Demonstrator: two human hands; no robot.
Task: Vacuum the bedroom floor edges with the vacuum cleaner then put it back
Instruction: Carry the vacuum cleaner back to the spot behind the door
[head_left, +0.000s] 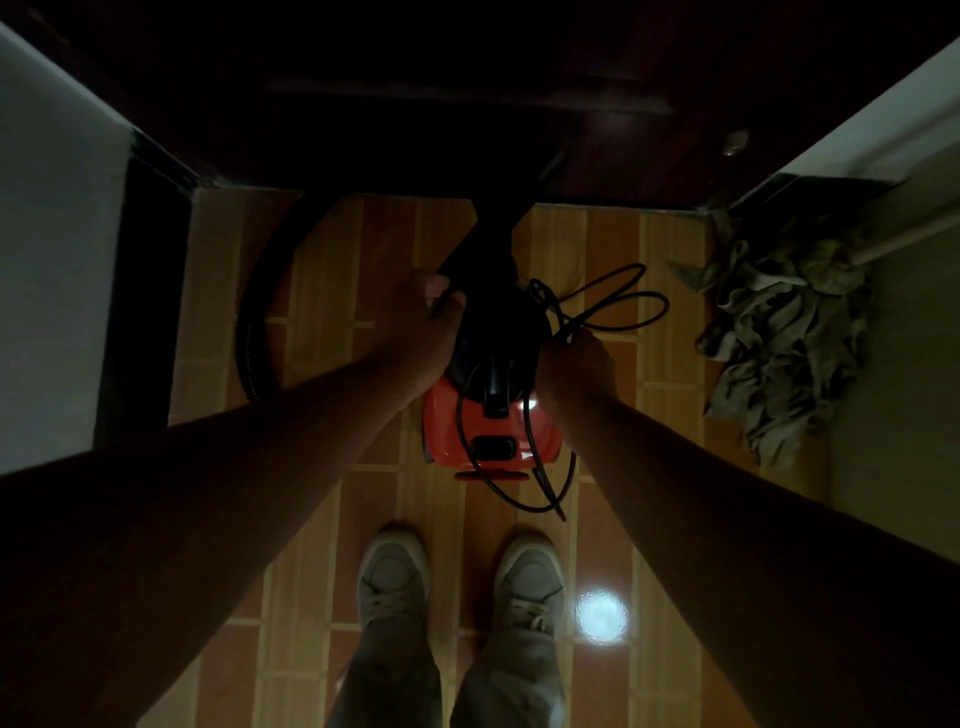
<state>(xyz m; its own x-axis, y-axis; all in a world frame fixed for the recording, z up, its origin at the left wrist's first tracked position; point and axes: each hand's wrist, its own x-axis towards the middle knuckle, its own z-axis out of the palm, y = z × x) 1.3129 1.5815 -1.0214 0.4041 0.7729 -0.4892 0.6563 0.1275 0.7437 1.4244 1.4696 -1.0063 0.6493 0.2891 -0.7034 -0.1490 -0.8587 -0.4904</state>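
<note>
Vacuum cleaner red, no readable label, left hand gripping its hose end, right hand clutching power cord

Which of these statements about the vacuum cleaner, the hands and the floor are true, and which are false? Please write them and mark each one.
1. The vacuum cleaner has a red body. True.
2. The right hand holds the black power cord. True.
3. The left hand rests on the mop. False: it is at the vacuum's dark top; the mop head lies apart, by the right wall.
4. The person is barefoot. False: both feet wear grey shoes.
5. The floor is carpeted. False: it is tiled.
</note>
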